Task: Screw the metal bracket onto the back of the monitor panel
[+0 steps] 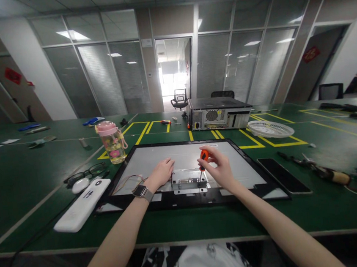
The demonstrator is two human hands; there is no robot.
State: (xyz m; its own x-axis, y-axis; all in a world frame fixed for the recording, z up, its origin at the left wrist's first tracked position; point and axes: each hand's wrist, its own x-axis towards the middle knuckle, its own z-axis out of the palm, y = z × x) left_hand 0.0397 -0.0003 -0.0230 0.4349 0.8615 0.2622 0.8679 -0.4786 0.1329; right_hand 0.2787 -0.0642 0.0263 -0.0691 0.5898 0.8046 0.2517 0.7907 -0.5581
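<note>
A flat monitor panel [181, 156] with a black frame lies on the green table in front of me. Near its front edge sits a metal bracket [188, 182]. My right hand [218, 167] grips an orange and black screwdriver [203, 158], held nearly upright with its shaft reaching down to the bracket's right side. My left hand [161, 173] rests flat on the panel at the bracket's left side, fingers stretched forward. Thin wires [128, 182] run beside my left wrist, which wears a watch [142, 192]. The screwdriver's very tip is too small to make out.
A white power bank [82, 205], eyeglasses [87, 173] and a pink-lidded bottle [112, 142] stand left of the panel. On the right lie a phone [283, 175] and a wired tool [329, 175]. Behind are a computer case [219, 114] and a white basket [270, 129].
</note>
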